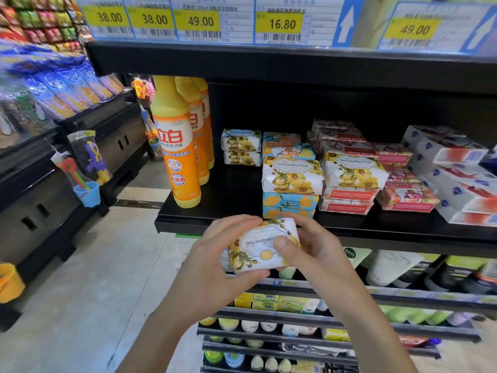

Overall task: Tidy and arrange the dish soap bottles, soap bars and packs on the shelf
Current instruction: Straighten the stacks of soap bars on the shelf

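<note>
Both hands hold one white soap bar with yellow flowers (258, 246) just in front of the black shelf edge (188, 224). My left hand (220, 254) grips its left side; my right hand (312, 249) grips its right side, thumb on the label. On the shelf stand three orange dish soap bottles (180, 157) in a row at the left. Behind them to the right lie two flowered bars (241, 148). A stack of flowered and blue soap bars (291, 181) stands at the middle, with red and pink soap packs (376, 179) to its right and white boxed packs (454, 173) at the far right.
Price tags (199, 21) line the shelf above. Lower shelves (295, 327) hold tubes and small boxes. Across the aisle to the left stands a dark cabinet (53, 184) hung with toys and a blue cup (87, 193). An orange bucket (9, 282) is at the far left.
</note>
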`<act>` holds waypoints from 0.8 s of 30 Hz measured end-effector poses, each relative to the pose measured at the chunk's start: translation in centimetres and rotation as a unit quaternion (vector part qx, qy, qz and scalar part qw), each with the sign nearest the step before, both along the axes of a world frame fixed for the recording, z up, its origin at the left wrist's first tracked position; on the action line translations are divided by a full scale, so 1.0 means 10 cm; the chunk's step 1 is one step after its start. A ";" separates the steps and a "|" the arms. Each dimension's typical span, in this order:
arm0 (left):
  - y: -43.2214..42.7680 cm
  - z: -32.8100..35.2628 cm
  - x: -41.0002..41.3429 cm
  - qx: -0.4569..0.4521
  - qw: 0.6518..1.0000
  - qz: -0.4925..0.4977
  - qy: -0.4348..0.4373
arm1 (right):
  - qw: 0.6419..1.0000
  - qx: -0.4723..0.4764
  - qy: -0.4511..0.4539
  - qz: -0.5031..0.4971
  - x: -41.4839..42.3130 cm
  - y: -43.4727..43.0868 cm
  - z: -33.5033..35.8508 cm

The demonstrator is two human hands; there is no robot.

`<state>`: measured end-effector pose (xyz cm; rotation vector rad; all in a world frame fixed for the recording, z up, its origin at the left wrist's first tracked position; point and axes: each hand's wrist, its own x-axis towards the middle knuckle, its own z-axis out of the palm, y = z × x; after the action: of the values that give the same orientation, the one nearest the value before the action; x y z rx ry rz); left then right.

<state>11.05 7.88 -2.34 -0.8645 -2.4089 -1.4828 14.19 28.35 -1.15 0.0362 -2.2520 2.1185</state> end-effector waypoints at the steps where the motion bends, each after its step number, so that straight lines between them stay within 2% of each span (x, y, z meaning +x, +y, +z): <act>1: 0.03 0.00 0.00 -0.001 1.000 -0.004 0.004 | 1.000 -0.004 0.001 -0.003 0.00 0.00 0.00; 5: 0.09 -0.05 0.00 0.013 1.000 -0.013 -0.015 | 0.999 -0.035 0.001 -0.031 0.02 0.01 -0.03; 8: 0.11 -0.13 0.05 0.095 0.989 -0.006 -0.109 | 0.997 -0.064 0.001 -0.049 0.06 0.02 -0.07; 12: 0.19 -0.12 0.14 0.211 0.938 0.018 -0.275 | 0.993 -0.094 -0.006 -0.067 0.10 0.02 -0.12; 14: 0.21 -0.11 0.15 0.243 0.914 0.005 -0.324 | 0.992 -0.100 -0.009 -0.075 0.12 0.01 -0.15; 18: 0.18 -0.14 0.15 0.262 0.900 0.007 -0.348 | 0.991 -0.107 -0.024 -0.073 0.15 0.00 -0.19; 24: 0.17 -0.17 0.14 0.245 0.904 0.007 -0.350 | 0.993 -0.076 -0.047 -0.070 0.17 0.02 -0.21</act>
<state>12.45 9.60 -4.07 -0.2064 -2.2060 -2.5724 15.87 28.60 -3.26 -0.2264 -2.0636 2.2520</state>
